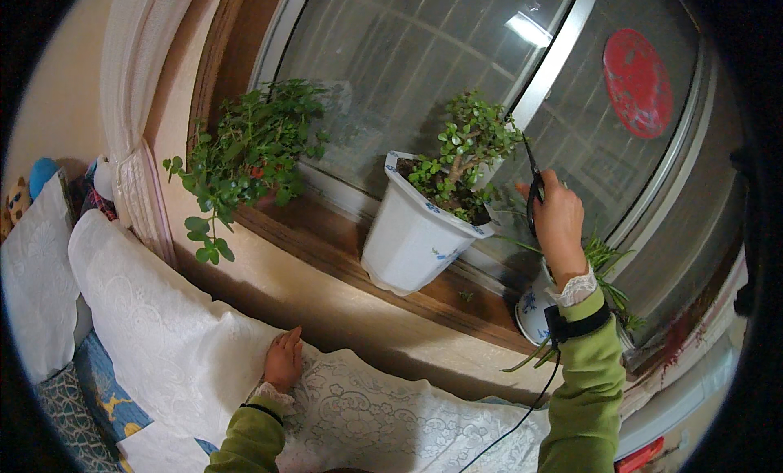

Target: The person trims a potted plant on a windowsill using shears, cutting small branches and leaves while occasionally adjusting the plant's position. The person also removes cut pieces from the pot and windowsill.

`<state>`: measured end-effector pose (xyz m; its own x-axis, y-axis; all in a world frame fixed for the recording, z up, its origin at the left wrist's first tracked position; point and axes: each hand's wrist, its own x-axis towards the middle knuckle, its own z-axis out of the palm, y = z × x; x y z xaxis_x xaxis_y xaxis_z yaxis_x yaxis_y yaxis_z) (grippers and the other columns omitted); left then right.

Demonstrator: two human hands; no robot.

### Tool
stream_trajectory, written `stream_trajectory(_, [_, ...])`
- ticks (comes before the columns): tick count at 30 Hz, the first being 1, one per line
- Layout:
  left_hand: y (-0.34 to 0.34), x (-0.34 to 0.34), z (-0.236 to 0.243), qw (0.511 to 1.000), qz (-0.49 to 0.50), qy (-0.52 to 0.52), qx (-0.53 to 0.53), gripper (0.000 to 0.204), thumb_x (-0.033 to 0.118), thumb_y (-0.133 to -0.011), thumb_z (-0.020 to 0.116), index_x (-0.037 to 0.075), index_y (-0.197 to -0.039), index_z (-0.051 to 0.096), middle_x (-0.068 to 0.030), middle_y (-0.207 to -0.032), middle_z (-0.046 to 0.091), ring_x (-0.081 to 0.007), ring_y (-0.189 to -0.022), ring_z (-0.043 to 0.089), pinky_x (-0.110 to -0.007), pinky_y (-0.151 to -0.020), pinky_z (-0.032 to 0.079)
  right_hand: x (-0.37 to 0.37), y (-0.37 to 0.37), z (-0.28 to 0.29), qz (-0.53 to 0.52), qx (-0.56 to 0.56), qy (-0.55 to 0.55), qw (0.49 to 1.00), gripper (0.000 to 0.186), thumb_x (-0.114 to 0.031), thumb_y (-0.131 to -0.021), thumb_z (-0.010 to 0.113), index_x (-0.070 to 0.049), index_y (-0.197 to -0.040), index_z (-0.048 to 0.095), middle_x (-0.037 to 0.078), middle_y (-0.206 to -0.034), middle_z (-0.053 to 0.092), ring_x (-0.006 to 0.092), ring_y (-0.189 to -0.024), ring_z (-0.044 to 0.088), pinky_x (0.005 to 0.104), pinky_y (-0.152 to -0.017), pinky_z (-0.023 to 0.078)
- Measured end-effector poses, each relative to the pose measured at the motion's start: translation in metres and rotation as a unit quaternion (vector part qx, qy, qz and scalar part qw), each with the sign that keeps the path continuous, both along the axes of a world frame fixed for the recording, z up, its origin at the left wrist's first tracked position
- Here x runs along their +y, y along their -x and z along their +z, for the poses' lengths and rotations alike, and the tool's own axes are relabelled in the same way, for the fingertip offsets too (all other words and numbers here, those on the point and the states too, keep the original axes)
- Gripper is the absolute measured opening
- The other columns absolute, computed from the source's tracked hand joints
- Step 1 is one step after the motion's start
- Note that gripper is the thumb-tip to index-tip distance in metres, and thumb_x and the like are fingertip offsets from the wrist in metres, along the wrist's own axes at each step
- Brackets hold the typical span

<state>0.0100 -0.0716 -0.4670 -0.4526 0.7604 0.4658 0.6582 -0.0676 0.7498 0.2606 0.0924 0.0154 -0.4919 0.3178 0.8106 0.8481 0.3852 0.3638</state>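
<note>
My right hand (559, 220) is closed round the handles of a pair of dark scissors (532, 167). Their blades point up, at the right edge of the leaves of a small bushy plant (469, 139). That plant grows in a white pot with blue flower motifs (416, 232) on the windowsill. My left hand (283, 360) lies on the white lace cover (351, 408) over the sofa back, its fingers stretched out and holding nothing. A small green sprig (466, 295) lies on the sill, right of the pot's base.
A leafy trailing plant (253, 147) stands at the sill's left end. Below my right wrist sits a round blue-and-white pot (534, 314) with long narrow leaves. The window pane (391, 73) rises behind the plants. A black cable (518, 420) hangs from my right wrist strap.
</note>
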Motion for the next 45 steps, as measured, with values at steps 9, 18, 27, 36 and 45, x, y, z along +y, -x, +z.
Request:
stream_trajectory(9, [0.0,0.001,-0.003,1.0,0.002,-0.013,0.017,0.037,0.013,-0.097,0.048,-0.002,-0.129,0.057,-0.0237,-0.121,0.063,-0.0429,-0.11,0.057,-0.048,-0.099,0.045,-0.004,-0.026,0.03,0.108,0.066,0.18,0.976,0.043,-0.038,-0.084,0.077,-0.001,-0.103,0.066,0.018,-0.08,0.068,0.0317,-0.069,0.065,0.04,-0.066,0.049])
stream_trajectory(18, [0.004,0.011,-0.026,0.997,0.023,-0.043,0.056,0.038,0.021,-0.1,0.044,-0.001,-0.127,0.058,-0.0232,-0.118,0.064,-0.0432,-0.108,0.057,-0.05,-0.099,0.043,0.011,-0.052,0.04,0.19,0.17,0.297,0.92,0.052,-0.049,-0.088,0.071,0.0,-0.102,0.063,0.001,-0.067,0.052,0.0098,-0.051,0.043,0.0292,-0.043,0.033])
stream_trajectory(27, [-0.002,-0.005,0.0,0.998,0.02,-0.018,0.057,0.039,0.022,-0.1,0.042,-0.002,-0.126,0.059,-0.0223,-0.115,0.065,-0.0418,-0.104,0.059,-0.049,-0.094,0.047,0.029,-0.064,0.04,0.232,0.242,0.426,0.84,0.054,-0.055,-0.085,0.072,-0.002,-0.09,0.063,-0.001,-0.057,0.043,0.0101,-0.043,0.041,0.0287,-0.04,0.031])
stream_trajectory(36, [-0.01,-0.008,0.019,0.999,0.015,0.034,0.024,0.039,0.021,-0.1,0.042,-0.001,-0.127,0.059,-0.0208,-0.11,0.066,-0.0392,-0.1,0.061,-0.048,-0.091,0.049,0.046,-0.066,0.049,0.209,0.215,0.489,0.819,0.058,-0.059,-0.08,0.075,-0.002,-0.081,0.064,-0.002,-0.05,0.042,0.0116,-0.039,0.043,0.0304,-0.037,0.031])
stream_trajectory(45, [-0.004,-0.002,0.0,0.997,0.026,0.028,0.065,0.041,0.024,-0.101,0.04,0.0,-0.128,0.058,-0.02,-0.108,0.068,-0.037,-0.103,0.061,-0.046,-0.094,0.047,0.077,-0.058,0.029,0.161,0.127,0.309,0.929,0.056,-0.053,-0.076,0.078,0.001,-0.088,0.071,0.024,-0.081,0.067,0.0427,-0.082,0.065,0.0481,-0.074,0.05])
